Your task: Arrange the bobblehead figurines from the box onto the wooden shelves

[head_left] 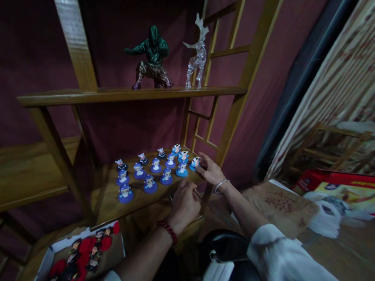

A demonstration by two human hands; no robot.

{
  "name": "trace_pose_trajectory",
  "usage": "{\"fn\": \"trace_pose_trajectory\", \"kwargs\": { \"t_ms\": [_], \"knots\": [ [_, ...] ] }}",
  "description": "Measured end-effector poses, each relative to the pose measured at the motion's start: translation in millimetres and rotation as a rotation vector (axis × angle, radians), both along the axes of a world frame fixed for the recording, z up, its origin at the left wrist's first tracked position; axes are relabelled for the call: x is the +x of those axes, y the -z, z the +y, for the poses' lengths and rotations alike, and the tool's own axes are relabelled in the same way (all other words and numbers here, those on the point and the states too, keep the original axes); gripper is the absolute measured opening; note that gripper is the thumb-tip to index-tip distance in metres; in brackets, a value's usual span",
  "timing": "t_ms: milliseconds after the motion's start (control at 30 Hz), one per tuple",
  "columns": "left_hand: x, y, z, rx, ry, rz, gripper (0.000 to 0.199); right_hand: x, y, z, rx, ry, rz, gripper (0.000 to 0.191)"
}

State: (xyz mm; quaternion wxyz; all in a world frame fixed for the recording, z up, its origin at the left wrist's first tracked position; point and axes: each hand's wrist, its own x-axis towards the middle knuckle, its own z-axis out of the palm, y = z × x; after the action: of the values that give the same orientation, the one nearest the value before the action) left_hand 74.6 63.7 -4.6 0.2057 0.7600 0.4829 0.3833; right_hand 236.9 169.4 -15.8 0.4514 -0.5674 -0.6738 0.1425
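Blue-based figurine (pixel 195 163), just below frame centre, upright on the lower shelf (pixel 106 204), its long axis vertical. It lies immediately left of the nearer right hand's (pixel 210 171) fingertips; whether they pinch it cannot be told. Left hand (pixel 185 201), lower, fingers curled, closure unclear. Lower left: open box (pixel 61 254).

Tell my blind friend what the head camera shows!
A right hand touches a small blue figurine beside rows of others on a wooden shelf; the left hand is nearby. Above are a crouching green figure and a clear deer.
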Motion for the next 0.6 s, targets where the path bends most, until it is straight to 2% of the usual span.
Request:
{"fn": "trace_pose_trajectory", "kwargs": {
  "t_ms": [167,367,500,600],
  "knots": [
    [-13.5,2.5,-14.0,0.012,-0.039,0.05,0.033,-1.8,11.0,-15.2,0.216,-0.031,0.211,0.051],
    [-37.8,5.4,-29.4,0.12,-0.081,0.144,0.034,-24.1,4.4,-56.4,0.398,0.155,0.154,0.03],
    [-63.5,13.3,-40.3,0.27,-0.097,0.144,0.032,-57.6,-4.3,-82.6,0.356,0.045,0.118,0.024],
    [-86.2,19.0,-50.0,0.364,-0.205,0.055,0.026,-84.5,-5.5,-93.5,0.294,-0.078,0.099,0.023]
  ]
}}
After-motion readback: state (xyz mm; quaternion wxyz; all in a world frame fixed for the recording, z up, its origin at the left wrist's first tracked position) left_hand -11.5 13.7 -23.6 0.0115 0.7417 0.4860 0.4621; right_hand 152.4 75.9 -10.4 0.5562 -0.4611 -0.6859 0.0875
